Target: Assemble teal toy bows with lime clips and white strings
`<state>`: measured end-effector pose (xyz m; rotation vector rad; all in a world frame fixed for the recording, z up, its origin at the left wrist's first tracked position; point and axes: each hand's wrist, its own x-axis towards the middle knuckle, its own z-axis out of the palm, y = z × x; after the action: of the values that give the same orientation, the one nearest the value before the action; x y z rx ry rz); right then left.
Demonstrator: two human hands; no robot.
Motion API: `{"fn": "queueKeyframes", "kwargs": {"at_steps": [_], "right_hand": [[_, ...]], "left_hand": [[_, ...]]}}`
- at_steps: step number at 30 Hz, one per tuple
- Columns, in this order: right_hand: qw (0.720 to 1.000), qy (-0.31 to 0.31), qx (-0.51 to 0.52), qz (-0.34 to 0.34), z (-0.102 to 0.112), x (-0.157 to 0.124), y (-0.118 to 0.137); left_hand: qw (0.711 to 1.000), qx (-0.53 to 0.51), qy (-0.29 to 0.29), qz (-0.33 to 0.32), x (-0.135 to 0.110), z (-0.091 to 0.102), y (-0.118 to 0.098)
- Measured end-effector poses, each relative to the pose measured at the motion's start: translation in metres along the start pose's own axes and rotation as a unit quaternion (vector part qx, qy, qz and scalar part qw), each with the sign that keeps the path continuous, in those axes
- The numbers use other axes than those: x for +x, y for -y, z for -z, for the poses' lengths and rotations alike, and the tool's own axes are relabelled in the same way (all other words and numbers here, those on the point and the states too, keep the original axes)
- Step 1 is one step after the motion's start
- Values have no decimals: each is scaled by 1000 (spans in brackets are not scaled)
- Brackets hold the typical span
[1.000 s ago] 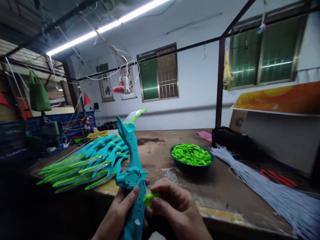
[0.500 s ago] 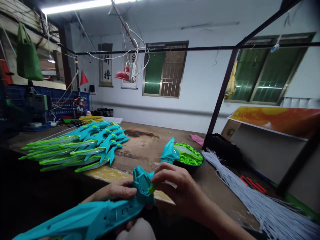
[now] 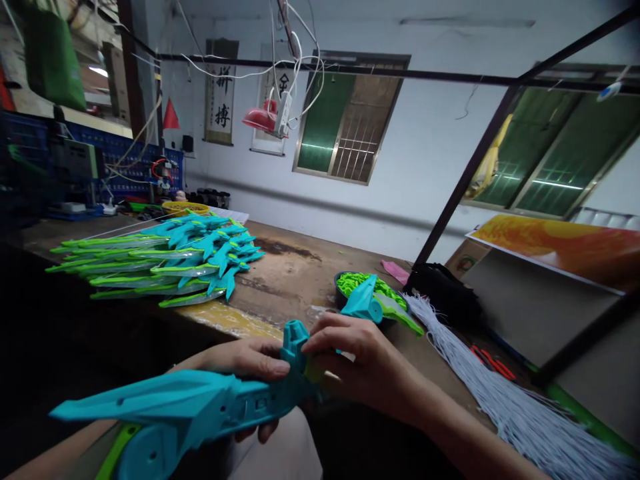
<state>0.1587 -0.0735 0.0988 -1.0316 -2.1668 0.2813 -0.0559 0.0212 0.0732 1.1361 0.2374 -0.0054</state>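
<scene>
A teal plastic toy bow (image 3: 195, 403) slants across the lower middle, above my lap. My left hand (image 3: 240, 360) is wrapped round its middle, thumb on top and fingertips showing below. At the toy's raised grip, my right hand (image 3: 365, 360) pinches with thumb and fingers close together. Between them shows a bit of a small lime-green plastic piece (image 3: 314, 369), mostly hidden and blurred. The far end of the bow (image 3: 361, 303), with a round hub and green-edged limb, sticks out beyond my right hand, over the bowl. A green limb also hangs from the near end.
Similar teal-and-green toys (image 3: 215, 257) lie piled on the wooden table (image 3: 285, 287) at left. A dark bowl (image 3: 341, 304) holds lime-green pieces. To the right lie a bundle of white cords (image 3: 480, 380), red-handled tools (image 3: 493, 362) and a black bag (image 3: 440, 293).
The toy's near end has risen, and its far end has shifted right across the bowl. My right hand stays pinched at the grip. The camera view has tilted and moved down.
</scene>
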Motion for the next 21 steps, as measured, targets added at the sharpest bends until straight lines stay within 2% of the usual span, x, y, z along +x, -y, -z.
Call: {"fn": "queueKeyframes", "kwargs": {"at_steps": [6,11,21], "right_hand": [[998,18,50,-39,0,10,7],[995,21,82,-50,-3,13,7],[999,37,4,-14,-15,15,12]], "left_hand": [[999,-27,20,5,-6,2,-1],[1000,-11,17,-3,-13,3,-1],[999,-19,27,-12,-14,13,14]]}}
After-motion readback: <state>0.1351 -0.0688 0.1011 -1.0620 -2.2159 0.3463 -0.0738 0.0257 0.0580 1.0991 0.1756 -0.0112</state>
